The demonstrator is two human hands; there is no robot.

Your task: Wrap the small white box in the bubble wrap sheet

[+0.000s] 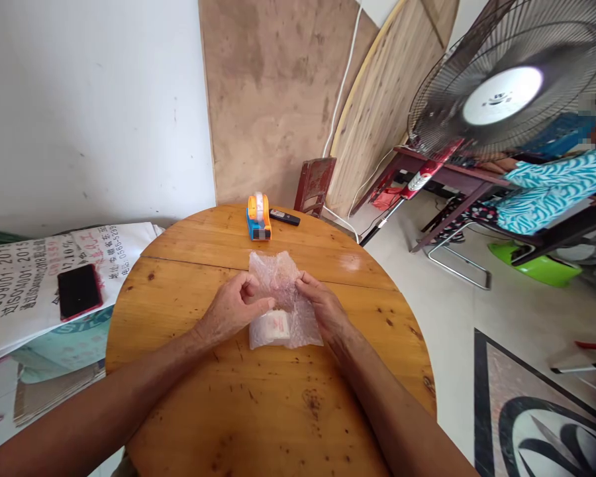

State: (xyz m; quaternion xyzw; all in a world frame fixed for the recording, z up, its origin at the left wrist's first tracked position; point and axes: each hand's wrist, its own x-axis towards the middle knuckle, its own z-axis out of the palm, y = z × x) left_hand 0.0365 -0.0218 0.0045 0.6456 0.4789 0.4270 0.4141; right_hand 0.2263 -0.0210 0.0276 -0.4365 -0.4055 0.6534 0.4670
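A sheet of clear bubble wrap (302, 321) lies on the round wooden table (179, 278). On its lower left part sits a small whitish packet with faint red print (278, 324). My left hand (236, 301) is at the wrap's left edge, its fingers curled and the thumb pointing over the wrap; whether it grips any wrap is too small to tell. With thumb and fingers pinched together, my right hand (320, 298) holds the right side of the bubble wrap.
An orange and blue tape dispenser (259, 218) stands at the table's back, beside a black marker-like object (285, 216). Left are printed sheets (129, 245) with a phone (79, 291). A fan (501, 96) and a person in patterned clothes (561, 185) are at right.
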